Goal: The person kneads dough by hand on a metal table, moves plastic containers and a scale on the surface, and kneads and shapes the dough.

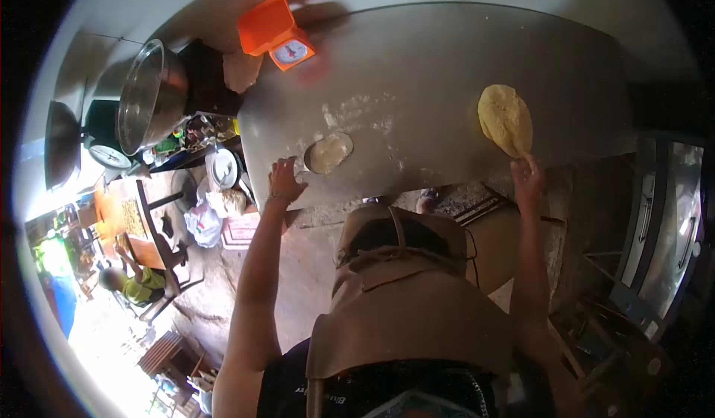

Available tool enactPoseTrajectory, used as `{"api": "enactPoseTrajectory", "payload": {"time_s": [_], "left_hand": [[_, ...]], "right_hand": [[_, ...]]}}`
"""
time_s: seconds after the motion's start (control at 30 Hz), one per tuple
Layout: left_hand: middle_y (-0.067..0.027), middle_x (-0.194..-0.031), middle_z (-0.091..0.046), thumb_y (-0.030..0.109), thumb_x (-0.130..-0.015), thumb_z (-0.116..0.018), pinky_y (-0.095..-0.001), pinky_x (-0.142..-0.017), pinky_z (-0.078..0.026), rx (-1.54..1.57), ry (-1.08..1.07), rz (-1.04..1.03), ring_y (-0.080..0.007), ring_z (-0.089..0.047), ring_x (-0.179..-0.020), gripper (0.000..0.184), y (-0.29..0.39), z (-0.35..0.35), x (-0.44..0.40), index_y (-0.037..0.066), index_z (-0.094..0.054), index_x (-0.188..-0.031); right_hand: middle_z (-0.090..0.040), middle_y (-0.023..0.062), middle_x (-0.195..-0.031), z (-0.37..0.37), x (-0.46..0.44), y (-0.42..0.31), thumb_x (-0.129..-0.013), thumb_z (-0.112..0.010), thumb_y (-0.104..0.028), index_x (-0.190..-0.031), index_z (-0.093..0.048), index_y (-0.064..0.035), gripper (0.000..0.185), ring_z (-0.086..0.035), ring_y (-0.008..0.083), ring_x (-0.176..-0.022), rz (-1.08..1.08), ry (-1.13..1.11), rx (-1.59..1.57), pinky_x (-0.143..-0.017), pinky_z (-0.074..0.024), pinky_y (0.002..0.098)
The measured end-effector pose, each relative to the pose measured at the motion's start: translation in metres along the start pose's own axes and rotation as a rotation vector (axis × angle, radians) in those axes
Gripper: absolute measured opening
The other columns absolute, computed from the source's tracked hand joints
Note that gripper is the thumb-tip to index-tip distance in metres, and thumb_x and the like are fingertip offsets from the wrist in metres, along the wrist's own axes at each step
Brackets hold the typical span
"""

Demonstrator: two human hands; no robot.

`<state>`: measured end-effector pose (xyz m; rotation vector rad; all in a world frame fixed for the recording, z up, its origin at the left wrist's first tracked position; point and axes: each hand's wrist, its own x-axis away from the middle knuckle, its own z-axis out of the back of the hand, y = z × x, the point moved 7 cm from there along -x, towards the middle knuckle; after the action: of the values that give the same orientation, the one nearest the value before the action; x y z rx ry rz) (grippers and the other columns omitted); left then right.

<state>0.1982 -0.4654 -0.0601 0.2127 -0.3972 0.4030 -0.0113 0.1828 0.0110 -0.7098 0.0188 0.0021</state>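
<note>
A flattened oval of yellowish dough (504, 116) lies on the right part of the metal table. Its near end tapers to the fingertips of my right hand (528, 183), which pinch its edge. My left hand (284, 181) rests at the table's near left edge with fingers apart, holding nothing. Just beside it stands a shallow round dish of pale flour (330, 152). Loose flour (361, 109) is scattered over the table behind this dish.
An orange kitchen scale (287, 42) stands at the back left of the metal table (424, 61). Left of the table are a large metal bowl (153, 94) and a pot lid (223, 168). Farther off, a person (141, 284) sits by a wooden table (126, 221).
</note>
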Motion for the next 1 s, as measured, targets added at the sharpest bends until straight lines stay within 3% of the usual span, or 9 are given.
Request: {"api": "enactPoseTrajectory", "payload": {"time_s": [0.13, 0.27, 0.43, 0.5, 0.6, 0.7, 0.8, 0.93, 1.0], "left_hand": [[-0.0203, -0.120, -0.071, 0.030, -0.091, -0.078, -0.0534, -0.103, -0.053, 0.263, -0.030, -0.093, -0.0415, -0.066, -0.117, 0.045, -0.018, -0.054, -0.021, 0.010, -0.065, -0.129], [-0.0236, -0.116, -0.071, 0.019, -0.095, -0.069, -0.0563, -0.096, -0.052, 0.382, 0.079, -0.182, -0.0448, -0.065, -0.114, 0.026, 0.004, -0.048, -0.022, 0.004, -0.065, -0.116], [-0.0226, -0.112, -0.071, 0.017, -0.095, -0.067, -0.0572, -0.093, -0.052, 0.446, 0.077, -0.201, -0.0439, -0.066, -0.111, 0.023, 0.020, -0.034, -0.038, 0.005, -0.066, -0.114], [-0.0221, -0.111, -0.071, 0.016, -0.096, -0.066, -0.0575, -0.092, -0.051, 0.444, 0.088, -0.227, -0.0436, -0.066, -0.111, 0.022, 0.029, -0.024, -0.061, 0.005, -0.066, -0.114], [-0.0206, -0.109, -0.071, 0.017, -0.097, -0.064, -0.0573, -0.094, -0.051, 0.303, 0.154, -0.282, -0.0430, -0.066, -0.110, 0.019, 0.057, 0.006, -0.111, 0.005, -0.067, -0.112], [-0.0208, -0.108, -0.071, 0.018, -0.097, -0.063, -0.0569, -0.094, -0.050, 0.359, 0.222, -0.252, -0.0437, -0.065, -0.109, 0.016, 0.090, 0.042, -0.176, 0.005, -0.067, -0.107], [-0.0220, -0.109, -0.071, 0.018, -0.097, -0.063, -0.0561, -0.094, -0.050, 0.400, 0.347, -0.288, -0.0452, -0.065, -0.110, 0.018, 0.119, 0.054, -0.248, 0.004, -0.068, -0.107], [-0.0249, -0.111, -0.070, 0.020, -0.095, -0.067, -0.0550, -0.094, -0.051, 0.497, 0.259, -0.387, -0.0468, -0.064, -0.111, 0.028, 0.166, 0.087, -0.314, 0.002, -0.067, -0.116], [-0.0246, -0.111, -0.070, 0.021, -0.096, -0.068, -0.0551, -0.096, -0.051, 0.405, 0.284, -0.387, -0.0463, -0.064, -0.112, 0.027, 0.174, 0.100, -0.336, 0.002, -0.067, -0.115]], "right_hand": [[-0.071, 0.0105, -0.117, 0.003, 0.038, 0.006, -0.099, -0.078, -0.021, -0.137, -0.068, -0.0017, 0.044, -0.070, 0.0217, -0.098, -0.146, 0.065, -0.088, -0.085, -0.0568, 0.0367], [-0.070, 0.0120, -0.120, -0.012, 0.072, 0.015, -0.097, -0.079, -0.017, -0.136, -0.068, -0.0004, 0.044, -0.070, 0.0226, -0.097, -0.217, 0.028, 0.082, -0.085, -0.0572, 0.0384], [-0.069, 0.0164, -0.122, -0.016, 0.067, -0.027, -0.096, -0.079, -0.014, -0.136, -0.068, -0.0007, 0.043, -0.070, 0.0261, -0.099, -0.144, -0.023, 0.218, -0.086, -0.0578, 0.0407], [-0.064, 0.0208, -0.138, -0.015, 0.055, -0.029, -0.101, -0.072, -0.026, -0.140, -0.065, -0.0025, 0.046, -0.061, 0.0409, -0.131, -0.227, -0.070, 0.212, -0.107, -0.0511, 0.0531], [-0.055, 0.0223, -0.151, -0.006, 0.024, -0.030, -0.103, -0.071, -0.028, -0.148, -0.059, -0.0053, 0.053, -0.050, 0.0430, -0.145, -0.366, -0.110, 0.171, -0.118, -0.0435, 0.0553], [-0.048, 0.0224, -0.160, -0.003, -0.010, -0.003, -0.106, -0.067, -0.036, -0.154, -0.053, -0.0088, 0.057, -0.040, 0.0429, -0.152, -0.282, -0.051, 0.277, -0.123, -0.0378, 0.0561], [-0.046, 0.0224, -0.161, 0.008, -0.049, 0.016, -0.108, -0.062, -0.047, -0.155, -0.053, -0.0103, 0.060, -0.036, 0.0433, -0.155, -0.269, -0.050, 0.280, -0.126, -0.0328, 0.0589], [-0.047, 0.0224, -0.160, 0.028, -0.090, 0.055, -0.108, -0.059, -0.053, -0.154, -0.053, -0.0100, 0.063, -0.037, 0.0433, -0.154, -0.305, 0.000, 0.211, -0.126, -0.0318, 0.0612], [-0.059, 0.0253, -0.147, 0.035, -0.104, 0.076, -0.107, -0.061, -0.050, -0.144, -0.062, -0.0014, 0.061, -0.051, 0.0452, -0.141, -0.283, 0.069, 0.195, -0.119, -0.0397, 0.0553]]}}
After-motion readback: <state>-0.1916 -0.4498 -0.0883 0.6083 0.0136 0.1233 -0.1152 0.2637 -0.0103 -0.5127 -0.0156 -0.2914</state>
